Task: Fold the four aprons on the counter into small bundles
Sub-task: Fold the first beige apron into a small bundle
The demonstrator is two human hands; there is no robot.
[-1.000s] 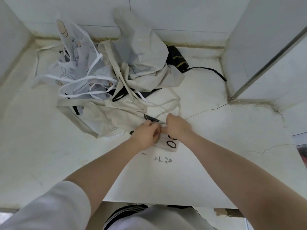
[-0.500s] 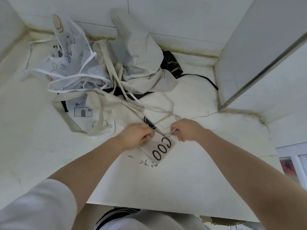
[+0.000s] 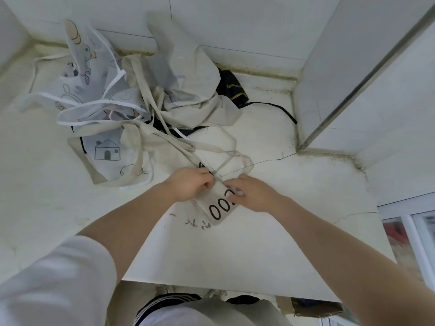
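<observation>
Both hands were down on the folded beige bundle [image 3: 217, 204] near the middle of the counter [image 3: 294, 208], a little toward its front edge, with the black "COO" lettering facing up. The left hand [image 3: 189, 183] had its fingers curled in and looked to be pinching the bundle's far end, right where the beige strap [image 3: 229, 158] ran off it. The right hand [image 3: 255, 192] lay over the bundle's right side, fingertips [image 3: 231, 198] curled onto the lettered face and pinning it flat to the counter. The strap looped loose across the counter just behind the hands and trailed back into the heap of unfolded aprons [image 3: 150, 100] in the back left corner, where a printed white one and a plain beige one sat on top and a black one [image 3: 231, 88] poked out against the back wall. To my eye this was the tie-off on the first bundle, with the rest not yet started. Done well, it called for the right hand to hold its pressure so the layers didn't spring open, while the left drew the strap free of the heap before winding it. I reckoned a tug on a snagged strap would drag the whole pile forward.
</observation>
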